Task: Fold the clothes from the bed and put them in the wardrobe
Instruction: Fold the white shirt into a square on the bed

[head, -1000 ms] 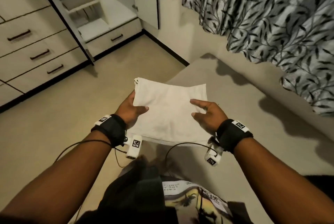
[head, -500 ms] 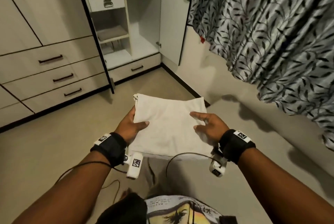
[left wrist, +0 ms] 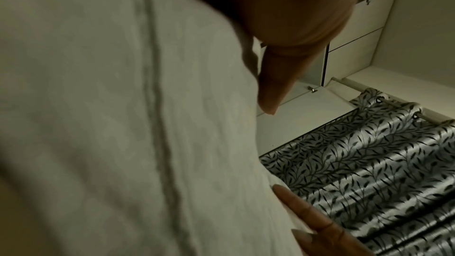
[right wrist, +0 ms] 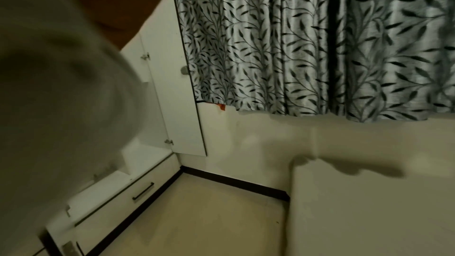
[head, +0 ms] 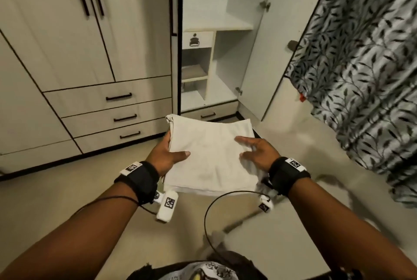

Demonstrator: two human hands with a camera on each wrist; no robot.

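Observation:
A folded white cloth (head: 212, 151) is held flat in the air in front of me, between both hands. My left hand (head: 167, 155) grips its left edge, thumb on top and fingers underneath; one finger (left wrist: 273, 77) shows under the cloth (left wrist: 98, 124) in the left wrist view. My right hand (head: 257, 153) holds the right edge with its fingers spread on top. The wardrobe's open compartment (head: 216, 72) stands straight ahead beyond the cloth, with a bare upper shelf (head: 214, 23). In the right wrist view the cloth (right wrist: 49, 85) is a blurred pale mass at the left.
The open wardrobe door (head: 259, 53) stands at the right of the compartment. Inside are a small drawer (head: 196, 40) and a shelf holding something folded (head: 194, 72). Closed doors and drawers (head: 121, 117) fill the left. A leaf-patterned curtain (head: 361, 76) hangs at the right, the bed (right wrist: 369, 201) below it.
The view has swung up from the bed to the wardrobe, which now looms closer. Both hands keep the same hold and carry the cloth towards it.

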